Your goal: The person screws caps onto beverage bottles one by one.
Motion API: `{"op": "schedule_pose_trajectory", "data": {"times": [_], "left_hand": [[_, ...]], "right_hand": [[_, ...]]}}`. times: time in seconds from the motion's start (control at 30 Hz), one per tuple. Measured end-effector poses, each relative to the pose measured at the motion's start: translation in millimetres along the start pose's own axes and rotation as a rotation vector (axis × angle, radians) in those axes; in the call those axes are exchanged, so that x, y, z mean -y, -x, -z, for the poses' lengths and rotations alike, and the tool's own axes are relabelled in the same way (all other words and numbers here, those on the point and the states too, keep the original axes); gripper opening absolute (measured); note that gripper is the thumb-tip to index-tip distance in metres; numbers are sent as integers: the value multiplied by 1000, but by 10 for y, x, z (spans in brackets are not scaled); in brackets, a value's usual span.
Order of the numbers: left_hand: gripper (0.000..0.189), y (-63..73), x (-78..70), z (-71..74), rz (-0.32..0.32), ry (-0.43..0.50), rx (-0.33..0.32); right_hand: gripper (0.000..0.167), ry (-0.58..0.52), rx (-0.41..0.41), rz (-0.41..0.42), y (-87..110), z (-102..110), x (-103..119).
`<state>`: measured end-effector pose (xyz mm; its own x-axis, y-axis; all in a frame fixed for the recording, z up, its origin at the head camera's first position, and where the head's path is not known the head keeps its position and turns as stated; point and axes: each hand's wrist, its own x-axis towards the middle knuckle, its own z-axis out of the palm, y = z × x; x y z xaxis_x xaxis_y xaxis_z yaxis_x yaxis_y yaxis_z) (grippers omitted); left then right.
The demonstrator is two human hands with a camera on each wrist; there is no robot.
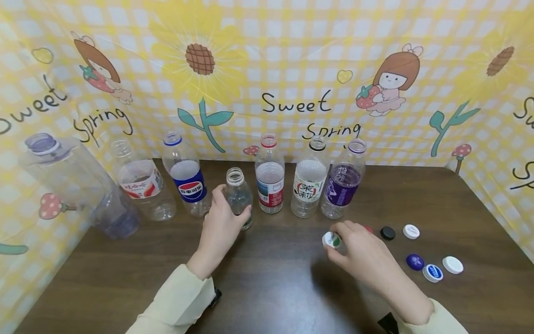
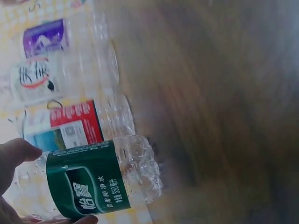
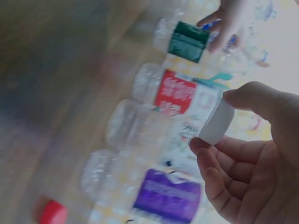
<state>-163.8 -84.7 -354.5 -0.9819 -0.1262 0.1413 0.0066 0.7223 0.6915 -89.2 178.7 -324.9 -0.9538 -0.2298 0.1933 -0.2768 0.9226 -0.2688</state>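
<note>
My left hand [image 1: 219, 222] grips a small clear plastic bottle [image 1: 239, 195] with no cap; its dark green label [image 2: 88, 179] shows in the left wrist view. The bottle stands upright, a little in front of the row of other bottles. Over the table to the right, my right hand [image 1: 365, 253] pinches a white bottle cap [image 1: 331, 240] with green print on top. In the right wrist view the cap [image 3: 217, 123] sits between thumb and fingertips, side on. A red cap [image 3: 53, 213] lies on the table, mostly hidden behind the right hand in the head view.
Uncapped bottles line the back: a large clear one [image 1: 83, 185], a red-and-white labelled one [image 1: 143, 185], a Pepsi bottle [image 1: 188, 185], a red-labelled one [image 1: 270, 185], a white-labelled one [image 1: 309, 185] and a purple-labelled one [image 1: 343, 185]. Several loose caps, including a black cap [image 1: 387, 233], lie right.
</note>
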Motion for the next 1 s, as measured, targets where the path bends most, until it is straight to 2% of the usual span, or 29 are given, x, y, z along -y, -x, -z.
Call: {"op": "schedule_pose_trajectory", "data": {"times": [0.1, 0.33, 0.53, 0.7, 1.0], "left_hand": [[72, 97, -30, -11, -16, 1, 9], [73, 321, -165, -46, -44, 19, 79], [69, 515, -287, -116, -144, 2, 98], [69, 659, -380, -185, -232, -28, 122], [67, 819, -523, -282, -298, 3, 169]], "right_hand": [[22, 7, -33, 13, 15, 67, 79], [23, 17, -116, 41, 48, 211, 221], [24, 18, -176, 91, 59, 288, 298], [25, 14, -193, 122, 23, 352, 367], [27, 22, -236, 208, -90, 450, 498]]}}
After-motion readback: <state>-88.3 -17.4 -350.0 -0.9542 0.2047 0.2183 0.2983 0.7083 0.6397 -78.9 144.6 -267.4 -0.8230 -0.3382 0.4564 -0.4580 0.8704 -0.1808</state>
